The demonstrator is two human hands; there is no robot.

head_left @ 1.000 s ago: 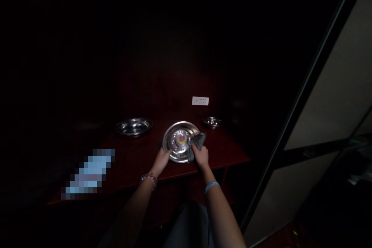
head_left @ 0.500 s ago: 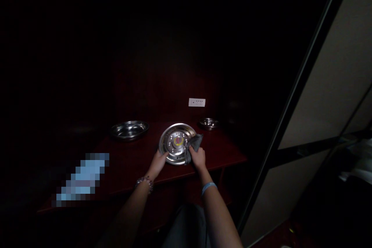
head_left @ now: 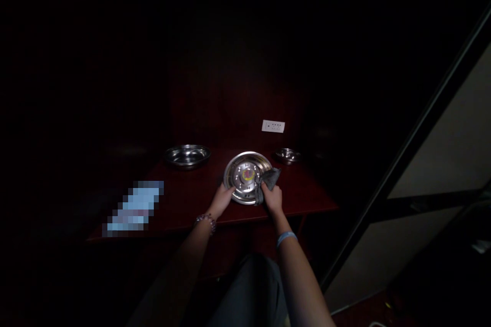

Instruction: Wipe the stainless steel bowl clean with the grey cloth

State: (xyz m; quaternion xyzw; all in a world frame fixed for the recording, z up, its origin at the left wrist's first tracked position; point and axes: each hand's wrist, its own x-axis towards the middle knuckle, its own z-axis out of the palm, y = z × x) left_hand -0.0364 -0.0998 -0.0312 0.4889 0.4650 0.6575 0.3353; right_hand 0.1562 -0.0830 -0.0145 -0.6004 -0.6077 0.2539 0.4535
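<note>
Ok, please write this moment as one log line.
left hand: grips metal plate | right hand: holds grey cloth against plate | table: large dish, small bowl

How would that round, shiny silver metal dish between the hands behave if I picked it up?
The dish, gripped by the left hand, shows an evenly round rim, so it's probably stiff. Its glossy surface could be slippery. Being metal, it might dent rather than shatter.
</note>
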